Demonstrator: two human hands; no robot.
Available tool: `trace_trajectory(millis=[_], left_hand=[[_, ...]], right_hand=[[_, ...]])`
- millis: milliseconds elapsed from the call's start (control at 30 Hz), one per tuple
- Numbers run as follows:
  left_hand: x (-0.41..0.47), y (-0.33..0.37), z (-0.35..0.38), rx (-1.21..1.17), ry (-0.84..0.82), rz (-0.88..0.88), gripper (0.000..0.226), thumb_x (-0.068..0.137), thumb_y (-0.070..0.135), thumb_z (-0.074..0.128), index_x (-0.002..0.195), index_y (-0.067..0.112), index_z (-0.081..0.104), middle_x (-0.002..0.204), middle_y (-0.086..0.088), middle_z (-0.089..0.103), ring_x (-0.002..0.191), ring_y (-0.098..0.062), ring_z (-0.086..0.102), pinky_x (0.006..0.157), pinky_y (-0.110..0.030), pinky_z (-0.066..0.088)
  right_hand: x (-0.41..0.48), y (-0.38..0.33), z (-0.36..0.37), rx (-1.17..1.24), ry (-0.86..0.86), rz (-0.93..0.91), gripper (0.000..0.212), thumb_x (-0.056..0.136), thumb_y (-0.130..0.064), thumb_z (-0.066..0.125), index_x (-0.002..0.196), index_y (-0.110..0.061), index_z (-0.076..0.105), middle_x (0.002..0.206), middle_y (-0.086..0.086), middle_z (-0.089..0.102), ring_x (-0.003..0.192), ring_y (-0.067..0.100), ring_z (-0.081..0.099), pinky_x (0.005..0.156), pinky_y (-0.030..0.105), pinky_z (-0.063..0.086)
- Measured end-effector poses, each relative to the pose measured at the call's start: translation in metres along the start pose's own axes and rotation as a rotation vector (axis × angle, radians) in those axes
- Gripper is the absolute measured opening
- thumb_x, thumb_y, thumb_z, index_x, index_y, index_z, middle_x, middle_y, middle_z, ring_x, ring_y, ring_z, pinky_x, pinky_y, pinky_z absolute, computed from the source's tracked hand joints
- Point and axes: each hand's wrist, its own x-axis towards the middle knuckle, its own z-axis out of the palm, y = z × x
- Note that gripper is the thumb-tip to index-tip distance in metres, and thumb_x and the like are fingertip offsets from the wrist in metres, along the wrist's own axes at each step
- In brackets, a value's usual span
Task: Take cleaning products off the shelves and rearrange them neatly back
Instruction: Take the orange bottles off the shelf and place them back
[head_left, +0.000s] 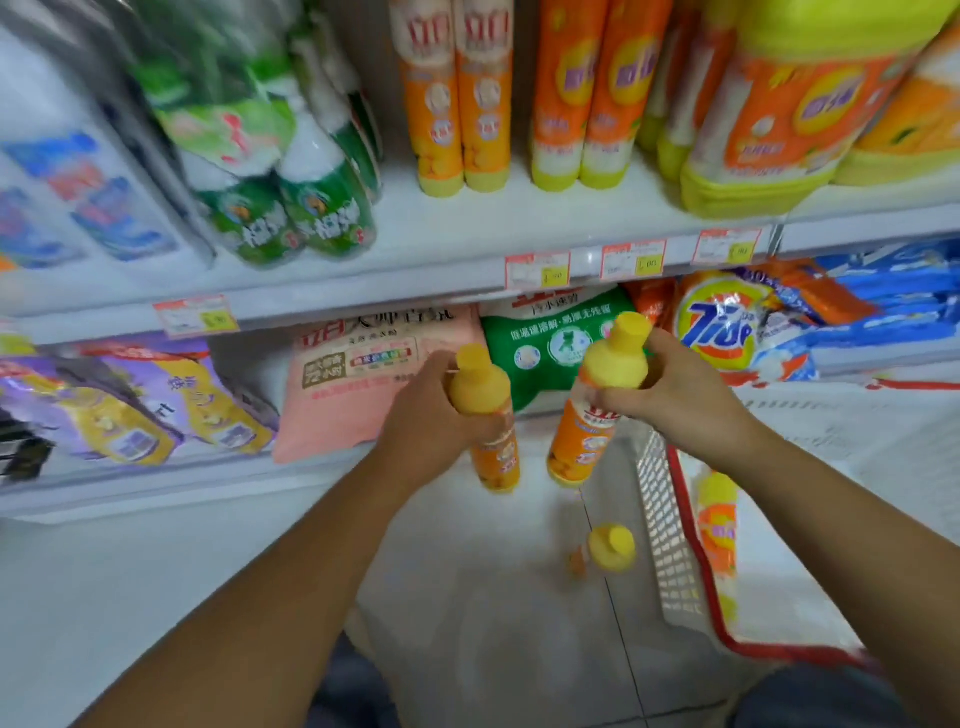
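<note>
Stood at a shop shelf (363, 291), looking down. Up top on the far left, blurry blue-and-white packs (78, 197), then green bottles (291, 208) leaning together. Next along, two pairs of tall orange bottles (457, 104) standing upright, and a big yellow-and-orange jug (789, 119) at the right end. Red-and-white price tags (537, 270) clipped along the shelf edge.

One level down, same direction: purple bags (156, 400), a pink bag (353, 384), a green bag (550, 343) just beside it, a Tide bag (722, 332), and blue packs (893, 306) stacked at the far right.

Out in front of the pink bag, gripping a yellow-capped bottle (493, 452) in the left hand (431, 415). Fingers curled round its upper part, bottle roughly upright, held in the air above the floor (493, 623). Just to the right, gripping a second bottle (582, 436) in the right hand (675, 395), clamped round it just below the cap. Cap end tilted up and to the right, in front of the green bag. Close together but not touching, those two.

Lower down, a third bottle (610, 548) on the white floor, seen nearly from above, looks to be standing. Just beside it, a white basket (665, 545) with a red rim. Inside the basket, one more orange-and-yellow bottle (719, 540) lying along the wall. Can't read the labels apart from the Tide logo, too blurry
</note>
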Motion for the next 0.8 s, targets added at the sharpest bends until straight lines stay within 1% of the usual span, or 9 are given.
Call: trace_trajectory(millis=[67, 167, 200, 300, 400, 500, 633, 700, 800], left_hand=[[-0.01, 0.028, -0.023, -0.057, 0.095, 0.042, 0.062, 0.063, 0.026, 0.09, 0.112, 0.037, 0.054, 0.107, 0.01, 0.066, 0.095, -0.013, 0.066, 0.083, -0.039, 0.055], [-0.022, 0.061, -0.053, -0.186, 0.239, 0.092, 0.057, 0.056, 0.034, 0.085, 0.106, 0.035, 0.058, 0.096, 0.011, 0.073, 0.085, -0.01, 0.068, 0.08, -0.041, 0.058], [-0.025, 0.068, -0.061, -0.233, 0.285, 0.11, 0.057, 0.056, 0.033, 0.084, 0.107, 0.034, 0.059, 0.093, 0.012, 0.074, 0.083, -0.009, 0.069, 0.079, -0.039, 0.058], [-0.03, 0.081, -0.083, -0.301, 0.369, 0.157, 0.057, 0.065, 0.02, 0.089, 0.113, 0.034, 0.061, 0.096, 0.017, 0.074, 0.087, -0.004, 0.07, 0.077, -0.028, 0.057], [-0.027, 0.085, -0.1, -0.333, 0.411, 0.179, 0.048, 0.071, 0.012, 0.086, 0.105, 0.036, 0.063, 0.092, 0.023, 0.072, 0.084, 0.004, 0.068, 0.07, -0.013, 0.053], [-0.022, 0.083, -0.109, -0.297, 0.422, 0.162, 0.053, 0.071, 0.018, 0.086, 0.118, 0.031, 0.064, 0.099, 0.018, 0.072, 0.09, 0.002, 0.067, 0.073, -0.017, 0.053], [-0.013, 0.076, -0.117, -0.326, 0.449, 0.136, 0.056, 0.07, 0.019, 0.086, 0.121, 0.03, 0.063, 0.1, 0.018, 0.073, 0.091, 0.0, 0.068, 0.075, -0.022, 0.055], [-0.008, 0.074, -0.119, -0.337, 0.445, 0.128, 0.057, 0.07, 0.021, 0.086, 0.122, 0.028, 0.062, 0.101, 0.016, 0.073, 0.092, -0.002, 0.068, 0.079, -0.026, 0.057], [-0.003, 0.072, -0.121, -0.346, 0.439, 0.121, 0.059, 0.07, 0.024, 0.086, 0.124, 0.028, 0.061, 0.104, 0.016, 0.072, 0.093, 0.001, 0.067, 0.079, -0.024, 0.056]], right_hand=[[-0.006, -0.038, -0.012, 0.007, 0.03, -0.091, 0.05, 0.072, -0.027, 0.084, 0.115, -0.022, 0.059, 0.097, -0.003, 0.073, 0.085, 0.012, 0.07, 0.081, 0.038, 0.057], [-0.01, -0.092, -0.024, 0.061, 0.118, -0.237, 0.043, 0.077, -0.021, 0.083, 0.114, -0.019, 0.061, 0.092, -0.003, 0.074, 0.077, 0.005, 0.069, 0.072, 0.025, 0.055], [-0.008, -0.109, -0.027, 0.078, 0.144, -0.295, 0.043, 0.078, -0.022, 0.082, 0.115, -0.02, 0.061, 0.093, -0.004, 0.074, 0.078, 0.003, 0.069, 0.071, 0.022, 0.054], [0.006, -0.154, -0.029, 0.128, 0.225, -0.45, 0.042, 0.081, -0.02, 0.08, 0.119, -0.019, 0.061, 0.103, -0.006, 0.073, 0.091, 0.006, 0.068, 0.08, 0.024, 0.054], [0.03, -0.188, -0.021, 0.156, 0.282, -0.556, 0.039, 0.084, -0.019, 0.078, 0.118, -0.017, 0.059, 0.107, -0.004, 0.07, 0.096, 0.006, 0.066, 0.084, 0.024, 0.053], [0.06, -0.207, -0.003, 0.128, 0.272, -0.563, 0.046, 0.082, -0.022, 0.08, 0.121, -0.016, 0.058, 0.109, -0.006, 0.069, 0.097, 0.003, 0.066, 0.087, 0.02, 0.052], [0.11, -0.214, 0.015, 0.048, 0.234, -0.521, 0.046, 0.079, -0.031, 0.08, 0.119, -0.019, 0.06, 0.109, -0.005, 0.07, 0.1, 0.01, 0.066, 0.093, 0.036, 0.055], [0.131, -0.217, 0.021, 0.019, 0.235, -0.487, 0.045, 0.082, -0.033, 0.078, 0.121, -0.019, 0.059, 0.112, -0.004, 0.07, 0.103, 0.012, 0.066, 0.095, 0.04, 0.054], [0.153, -0.224, 0.029, 0.013, 0.27, -0.443, 0.056, 0.08, -0.042, 0.076, 0.127, -0.019, 0.055, 0.118, -0.002, 0.069, 0.107, 0.016, 0.066, 0.095, 0.044, 0.054]])
